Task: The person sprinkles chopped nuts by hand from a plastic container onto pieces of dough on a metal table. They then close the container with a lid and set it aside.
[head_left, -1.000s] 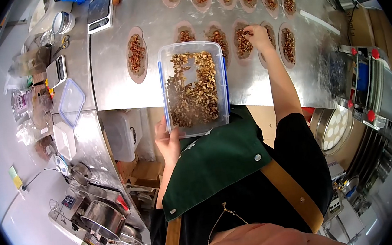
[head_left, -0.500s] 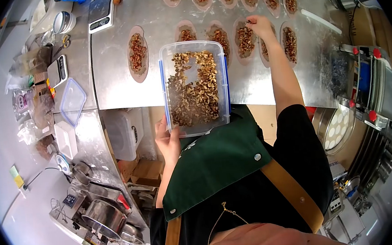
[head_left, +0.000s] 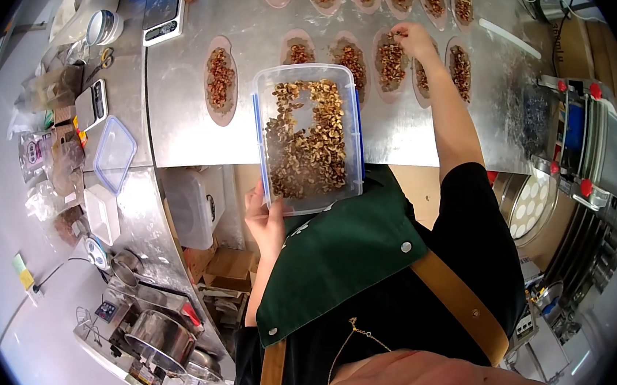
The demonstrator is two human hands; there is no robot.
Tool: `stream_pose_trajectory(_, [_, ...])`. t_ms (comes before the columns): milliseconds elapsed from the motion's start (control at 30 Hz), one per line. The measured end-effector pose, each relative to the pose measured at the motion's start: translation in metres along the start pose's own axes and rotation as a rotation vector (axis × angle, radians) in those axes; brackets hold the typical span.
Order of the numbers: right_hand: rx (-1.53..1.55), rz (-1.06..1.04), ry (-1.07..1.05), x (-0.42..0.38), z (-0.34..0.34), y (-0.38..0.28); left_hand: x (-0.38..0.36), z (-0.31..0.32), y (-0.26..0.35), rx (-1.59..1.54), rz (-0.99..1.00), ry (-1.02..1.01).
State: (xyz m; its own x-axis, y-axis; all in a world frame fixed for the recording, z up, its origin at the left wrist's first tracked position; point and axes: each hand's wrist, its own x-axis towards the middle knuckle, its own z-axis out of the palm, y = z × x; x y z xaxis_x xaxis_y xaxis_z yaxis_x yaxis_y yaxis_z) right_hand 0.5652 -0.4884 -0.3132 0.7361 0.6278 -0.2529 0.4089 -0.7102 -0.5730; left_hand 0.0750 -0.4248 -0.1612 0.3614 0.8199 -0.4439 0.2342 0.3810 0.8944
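Observation:
My left hand (head_left: 265,217) is closed on the lower left corner of a clear plastic container (head_left: 315,205) with blue side clips, held in front of my apron. Chopped walnuts (head_left: 312,155) fill much of it, with a bare patch near the top. Out over the metal table, my right hand (head_left: 412,39) has its fingers pinched together at the upper end of an oval dough piece (head_left: 390,64) topped with nuts and reddish bits. Whatever those fingertips hold is too small to make out. My right forearm partly covers a neighbouring dough piece (head_left: 421,83).
More topped dough ovals lie in two rows on the metal table (head_left: 194,147), one apart at left (head_left: 220,83). A kitchen scale (head_left: 163,14) stands at the back left. A white strip (head_left: 509,38) lies right, near a machine with red knobs (head_left: 585,187). A container lid (head_left: 114,154) rests left.
The whole view has shifted slightly, with the table items a little further right. My right hand stays at the same dough piece, and the container remains in my left hand.

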Motion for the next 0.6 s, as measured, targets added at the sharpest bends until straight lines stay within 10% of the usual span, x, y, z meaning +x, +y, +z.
stream_pose_trajectory(600, [0.039,-0.136,-0.055,-0.001,0.002,0.001,-0.002,-0.004,-0.005,0.006,-0.001,-0.019])
